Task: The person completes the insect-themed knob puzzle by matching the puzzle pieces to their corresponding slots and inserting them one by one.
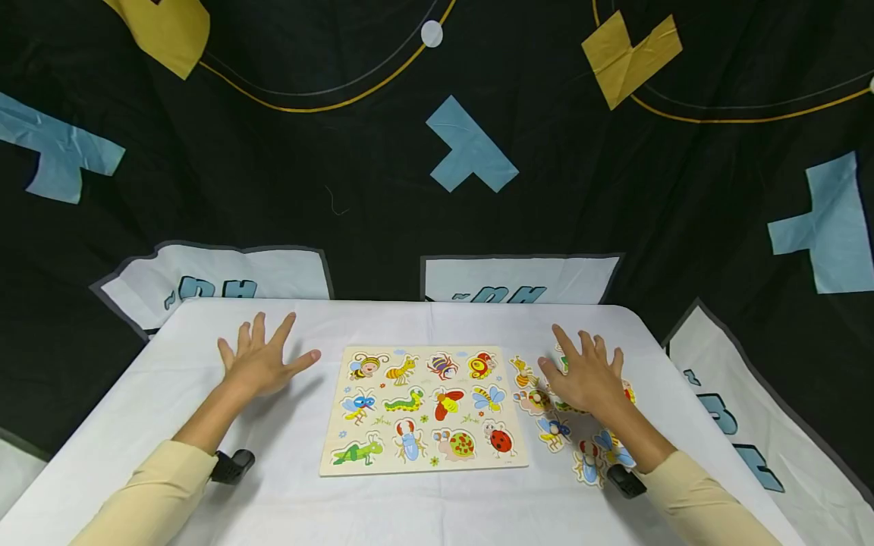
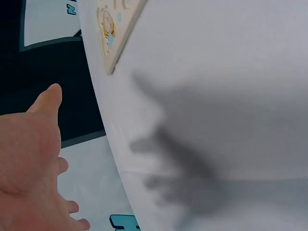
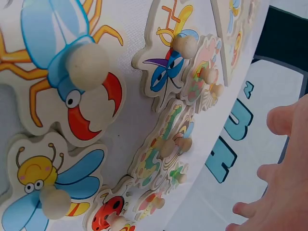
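A flat wooden puzzle board (image 1: 426, 434) printed with several colourful insects lies in the middle of the white table. To its left, my left hand (image 1: 262, 365) hovers above the cloth with fingers spread, holding nothing; its shadow falls below. On the other side, my right hand (image 1: 589, 379) is spread over a loose group of insect puzzle pieces and hides part of them. Among these are a stag beetle piece (image 3: 53, 57), a mosquito piece (image 3: 166, 72), a yellow-headed, blue-winged piece (image 3: 36, 175) and a ladybug piece (image 3: 107, 214). Round wooden knobs stand on the pieces.
White cloth (image 1: 382, 516) covers the table, with rounded far corners. A black curtain (image 1: 341, 174) with blue and yellow shapes hangs behind. White lettered panels (image 1: 239, 262) stand beyond the table edge. Black wrist cameras (image 1: 232, 466) sit on both wrists.
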### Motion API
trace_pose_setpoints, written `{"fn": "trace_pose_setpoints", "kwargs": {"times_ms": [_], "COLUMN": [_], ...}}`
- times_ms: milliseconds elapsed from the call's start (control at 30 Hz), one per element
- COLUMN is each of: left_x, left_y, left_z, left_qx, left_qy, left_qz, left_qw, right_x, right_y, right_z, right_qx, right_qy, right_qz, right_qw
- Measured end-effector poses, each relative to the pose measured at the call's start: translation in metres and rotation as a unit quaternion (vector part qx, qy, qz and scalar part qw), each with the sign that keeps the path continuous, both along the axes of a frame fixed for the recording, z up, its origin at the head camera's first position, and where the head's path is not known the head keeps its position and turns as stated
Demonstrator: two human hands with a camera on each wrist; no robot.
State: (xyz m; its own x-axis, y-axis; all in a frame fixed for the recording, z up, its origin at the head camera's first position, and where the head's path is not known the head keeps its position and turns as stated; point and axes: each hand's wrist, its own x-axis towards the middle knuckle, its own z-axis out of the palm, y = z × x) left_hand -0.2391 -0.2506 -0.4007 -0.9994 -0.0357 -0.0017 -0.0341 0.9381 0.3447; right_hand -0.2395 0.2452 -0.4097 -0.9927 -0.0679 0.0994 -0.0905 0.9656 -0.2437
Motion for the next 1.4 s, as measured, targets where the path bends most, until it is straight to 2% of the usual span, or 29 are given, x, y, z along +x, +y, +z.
{"fn": "trace_pose_setpoints", "kwargs": {"times_ms": [167, 333, 533, 700, 833, 933, 1200, 1400], "left_x": [-0.001, 0.001, 0.002, 0.003, 0.004, 0.004, 0.007, 0.009], "left_y": [0.005, 0.01, 0.016, 0.02, 0.022, 0.022, 0.024, 0.029], "left_z": [0.002, 0.004, 0.006, 0.006, 0.002, -0.003, -0.016, -0.028], "left_qx": [0.011, 0.035, 0.093, 0.14, 0.173, 0.194, 0.239, 0.288], "left_qy": [-0.008, -0.018, -0.058, -0.087, -0.086, -0.081, -0.067, -0.066], "left_qz": [-0.017, -0.048, -0.066, -0.047, -0.036, -0.03, -0.017, 0.011], "left_qw": [0.9998, 0.9981, 0.9917, 0.9852, 0.9806, 0.9772, 0.9685, 0.9553], "right_x": [-0.001, -0.004, -0.005, -0.006, -0.006, -0.006, -0.008, -0.009], "right_y": [0.001, 0.001, 0.003, 0.003, 0.004, 0.006, 0.015, 0.02], "right_z": [-0.001, -0.004, -0.005, -0.006, -0.006, -0.008, -0.012, -0.015], "right_qx": [-0.015, -0.052, -0.111, -0.148, -0.174, -0.192, -0.22, -0.243], "right_qy": [-0.012, -0.018, -0.021, -0.048, -0.065, -0.062, -0.031, -0.039], "right_qz": [0.004, 0.014, 0.032, 0.014, -0.014, -0.027, -0.027, -0.042], "right_qw": [1.0, 0.998, 0.993, 0.988, 0.983, 0.979, 0.975, 0.968]}}
